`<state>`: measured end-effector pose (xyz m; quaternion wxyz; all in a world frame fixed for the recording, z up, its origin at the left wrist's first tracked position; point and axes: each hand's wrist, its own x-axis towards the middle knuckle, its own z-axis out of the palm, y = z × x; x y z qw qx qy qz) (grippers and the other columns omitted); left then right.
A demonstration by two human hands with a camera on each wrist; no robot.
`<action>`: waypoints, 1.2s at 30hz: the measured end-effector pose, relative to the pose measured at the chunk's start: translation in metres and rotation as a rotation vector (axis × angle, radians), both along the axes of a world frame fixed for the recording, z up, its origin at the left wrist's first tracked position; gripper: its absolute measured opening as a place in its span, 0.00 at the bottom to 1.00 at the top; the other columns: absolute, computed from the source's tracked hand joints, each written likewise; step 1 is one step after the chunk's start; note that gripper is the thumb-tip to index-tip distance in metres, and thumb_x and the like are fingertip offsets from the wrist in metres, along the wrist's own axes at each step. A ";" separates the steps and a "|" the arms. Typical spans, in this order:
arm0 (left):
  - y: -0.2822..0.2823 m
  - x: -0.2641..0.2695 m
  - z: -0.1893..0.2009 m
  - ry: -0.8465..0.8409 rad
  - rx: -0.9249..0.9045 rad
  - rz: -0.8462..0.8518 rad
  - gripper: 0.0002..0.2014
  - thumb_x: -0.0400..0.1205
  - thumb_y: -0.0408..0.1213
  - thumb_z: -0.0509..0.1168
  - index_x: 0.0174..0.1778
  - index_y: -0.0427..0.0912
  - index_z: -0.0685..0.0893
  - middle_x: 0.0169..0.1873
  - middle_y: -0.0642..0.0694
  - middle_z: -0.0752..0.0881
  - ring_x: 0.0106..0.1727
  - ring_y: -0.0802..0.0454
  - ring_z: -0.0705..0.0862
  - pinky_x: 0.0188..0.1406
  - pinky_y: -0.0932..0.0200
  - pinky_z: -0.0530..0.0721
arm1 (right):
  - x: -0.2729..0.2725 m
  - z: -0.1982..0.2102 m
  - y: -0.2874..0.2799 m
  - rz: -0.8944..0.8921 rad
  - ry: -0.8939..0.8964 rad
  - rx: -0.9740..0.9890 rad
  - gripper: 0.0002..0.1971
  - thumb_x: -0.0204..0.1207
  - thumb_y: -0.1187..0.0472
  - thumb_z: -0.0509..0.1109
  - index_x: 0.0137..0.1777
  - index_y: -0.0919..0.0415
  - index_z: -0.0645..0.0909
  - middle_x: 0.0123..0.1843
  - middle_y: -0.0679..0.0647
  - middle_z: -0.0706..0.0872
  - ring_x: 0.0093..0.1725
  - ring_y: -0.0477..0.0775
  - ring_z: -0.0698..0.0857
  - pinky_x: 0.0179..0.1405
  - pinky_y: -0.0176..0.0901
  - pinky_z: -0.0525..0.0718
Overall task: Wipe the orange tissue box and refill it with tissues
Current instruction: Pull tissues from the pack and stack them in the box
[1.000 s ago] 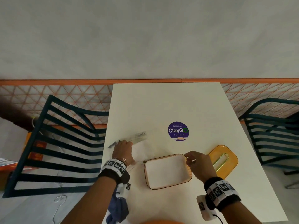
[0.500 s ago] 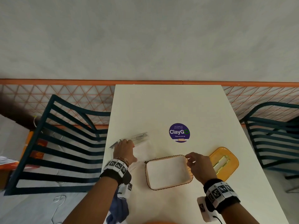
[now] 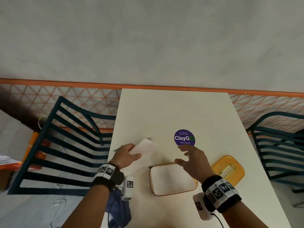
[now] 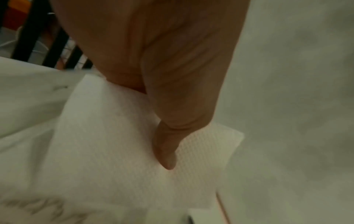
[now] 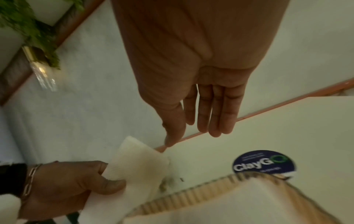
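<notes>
The orange-rimmed tissue box base (image 3: 172, 178) lies open on the white table (image 3: 174, 111), its white inside facing up; its ribbed rim (image 5: 191, 195) shows in the right wrist view. Its orange lid (image 3: 227, 170) lies to the right. My left hand (image 3: 126, 156) grips a stack of white tissues (image 3: 144, 146) lifted just left of the box, thumb pressed on top of the tissues (image 4: 118, 151). My right hand (image 3: 191, 159) hovers over the box's far right corner with fingers (image 5: 216, 121) straight and spread, holding nothing, close to the tissue stack (image 5: 138, 163).
A purple ClayGo sticker (image 3: 184, 137) marks the table beyond the box. A blue cloth (image 3: 118, 211) hangs at the table's near left edge. Dark slatted chairs stand left (image 3: 65, 145) and right (image 3: 279, 145). A clear wrapper (image 3: 130, 168) lies under my left hand.
My left hand lifted the tissue stack off the table towards the box. My right hand let go of the box rim, opened, and moved up and left towards the tissues.
</notes>
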<state>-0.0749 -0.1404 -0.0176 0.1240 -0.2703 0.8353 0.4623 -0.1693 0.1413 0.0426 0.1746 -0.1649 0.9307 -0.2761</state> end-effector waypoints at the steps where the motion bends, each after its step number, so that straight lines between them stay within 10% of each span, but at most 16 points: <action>1: -0.003 0.007 0.005 0.041 0.092 0.057 0.11 0.78 0.44 0.77 0.55 0.51 0.87 0.49 0.53 0.92 0.52 0.51 0.90 0.54 0.53 0.88 | 0.000 0.003 -0.010 0.024 -0.028 -0.044 0.32 0.67 0.48 0.86 0.71 0.47 0.80 0.63 0.41 0.86 0.54 0.42 0.85 0.58 0.40 0.85; 7: 0.003 0.042 0.027 0.230 0.492 0.310 0.17 0.77 0.30 0.79 0.61 0.49 0.89 0.54 0.51 0.94 0.58 0.54 0.91 0.55 0.59 0.89 | 0.005 0.010 -0.080 0.228 -0.294 -0.266 0.56 0.54 0.47 0.91 0.82 0.46 0.66 0.72 0.39 0.79 0.68 0.43 0.80 0.70 0.44 0.81; 14: 0.004 0.043 0.023 0.313 0.393 0.264 0.13 0.76 0.24 0.77 0.54 0.39 0.86 0.47 0.45 0.91 0.50 0.54 0.88 0.48 0.62 0.85 | 0.008 0.007 -0.125 0.404 -0.127 -0.235 0.16 0.69 0.54 0.82 0.57 0.48 0.89 0.50 0.44 0.93 0.50 0.43 0.89 0.48 0.35 0.84; 30: 0.016 0.026 0.001 0.107 0.338 0.382 0.23 0.66 0.36 0.81 0.56 0.53 0.85 0.49 0.50 0.92 0.54 0.49 0.90 0.58 0.44 0.90 | 0.002 0.012 -0.127 0.268 -0.184 -0.225 0.10 0.76 0.63 0.74 0.55 0.52 0.90 0.48 0.45 0.91 0.47 0.46 0.87 0.44 0.29 0.81; 36: 0.027 0.036 0.022 0.232 0.905 0.523 0.23 0.74 0.32 0.80 0.66 0.42 0.87 0.60 0.42 0.92 0.62 0.41 0.90 0.63 0.38 0.88 | -0.020 0.040 -0.060 -0.042 -0.565 -0.543 0.08 0.79 0.66 0.76 0.57 0.60 0.89 0.52 0.56 0.95 0.52 0.57 0.92 0.55 0.52 0.88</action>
